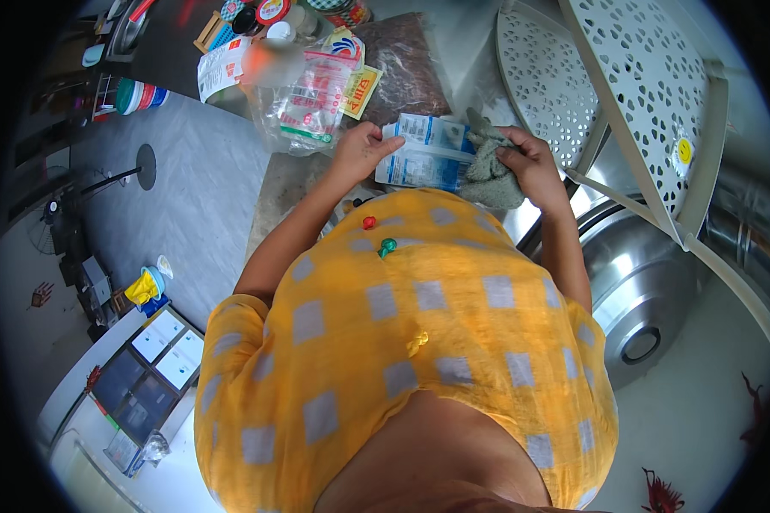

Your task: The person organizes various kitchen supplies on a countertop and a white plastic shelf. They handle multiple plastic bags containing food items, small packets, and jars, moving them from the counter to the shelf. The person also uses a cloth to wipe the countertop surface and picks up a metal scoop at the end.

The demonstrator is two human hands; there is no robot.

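Between my hands is a blue and white printed packet [423, 151], its back seam facing up. My left hand [362, 154] pinches the packet's left end between thumb and fingers. In my right hand [531, 163] is a bunched grey-green cloth [491, 163], which lies against the packet's right end and covers part of it. Just beyond the packet, a large clear bag of dark brown contents [401, 61] rests on the counter. Left of that bag is a clear plastic bag with pink and green print [314, 96], next to a yellow printed packet [361, 90].
Several lidded jars [274, 11] stand at the back of the counter, near a white packet [221, 67]. On the right rises a pale rack with heart-shaped holes [648, 83], beside a large domed steel lid [635, 282]. A grey floor [186, 192] extends to the left.
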